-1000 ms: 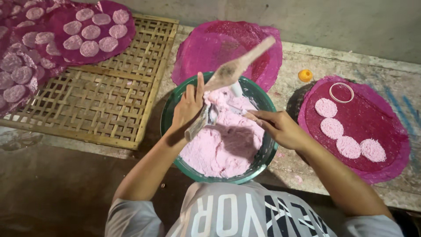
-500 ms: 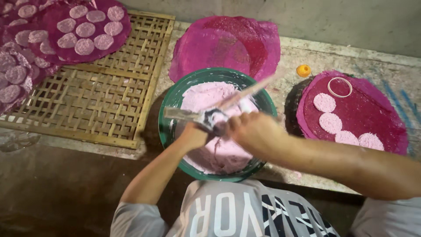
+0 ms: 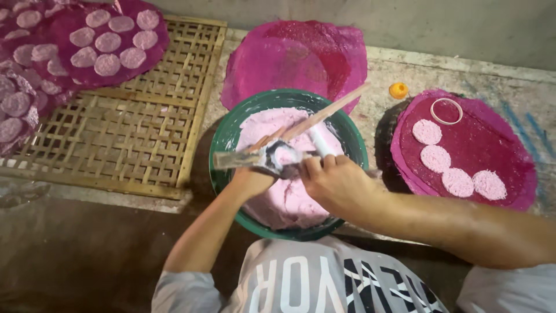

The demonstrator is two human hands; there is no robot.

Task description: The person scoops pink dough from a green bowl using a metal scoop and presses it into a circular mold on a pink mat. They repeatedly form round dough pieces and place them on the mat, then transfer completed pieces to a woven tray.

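Over the green bowl [image 3: 231, 136] of pink dough [image 3: 284, 203] on the counter [image 3: 463, 75]: left hand [image 3: 250, 181] closed round a flat scraper [image 3: 243, 159], right hand [image 3: 336, 184] pinching a white tool [image 3: 319, 142]; forearms converge from near; wet dough could slip off onto the bamboo tray [image 3: 127, 145].

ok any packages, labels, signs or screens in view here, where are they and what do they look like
No packages, signs or screens show.
Large white block lettering printed across the grey t-shirt, bottom centre, just under the green round basin of pink paste.
Small orange round cap on the concrete ledge right of the basin; no label can be made out on it.
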